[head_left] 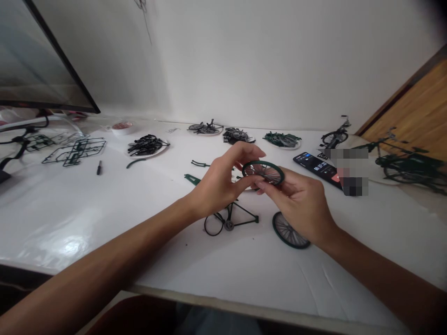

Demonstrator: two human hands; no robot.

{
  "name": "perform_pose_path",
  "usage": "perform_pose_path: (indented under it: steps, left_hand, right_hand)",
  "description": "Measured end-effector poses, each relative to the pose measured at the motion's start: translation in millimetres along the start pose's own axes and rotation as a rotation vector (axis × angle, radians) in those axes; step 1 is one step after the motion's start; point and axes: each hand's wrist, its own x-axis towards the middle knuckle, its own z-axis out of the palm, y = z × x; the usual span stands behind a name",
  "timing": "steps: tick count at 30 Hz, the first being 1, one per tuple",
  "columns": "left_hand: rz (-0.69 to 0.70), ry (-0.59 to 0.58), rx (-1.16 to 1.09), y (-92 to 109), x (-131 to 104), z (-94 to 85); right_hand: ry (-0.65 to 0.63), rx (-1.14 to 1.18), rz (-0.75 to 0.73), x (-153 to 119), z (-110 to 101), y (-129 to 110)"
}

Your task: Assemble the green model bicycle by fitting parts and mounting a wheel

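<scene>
Between both hands, raised above the table, is a small green-rimmed model bicycle wheel (274, 174) with thin spokes. My left hand (223, 174) grips its left side, thumb at the hub and fingers arched over the rim. With thumb and fingers, my right hand (302, 197) pinches the near right side. A second spoked wheel (289, 231) lies on the table just below my right hand and is partly covered by it. Under the held wheel rests a dark green bicycle frame (244, 222) with a grey chainring. Green parts (192, 179) lie beyond my left wrist, partly hidden.
Plates of black parts (148, 145), grey parts (238, 135) and green parts (282, 139) line the back. A phone (316, 168) and an assembled green model bicycle (401, 160) are at right. Part frames (78, 151), a small screwdriver (99, 167) and a monitor (38, 60) occupy the left.
</scene>
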Motion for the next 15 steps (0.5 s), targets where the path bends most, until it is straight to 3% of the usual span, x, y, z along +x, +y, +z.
perform_pose_path:
  steps: [5,11,15]
  left_hand:
    - [0.014,-0.032,0.038,3,0,-2.3]
    - [-0.006,-0.033,0.049,10,0,-0.5]
    - [-0.093,-0.049,-0.013,10,1,3.8]
  right_hand:
    - [0.006,-0.166,-0.101,0,-2,-1]
    - [-0.007,-0.206,-0.204,-2,-2,-5]
    - [-0.022,-0.212,-0.261,0,-3,-2]
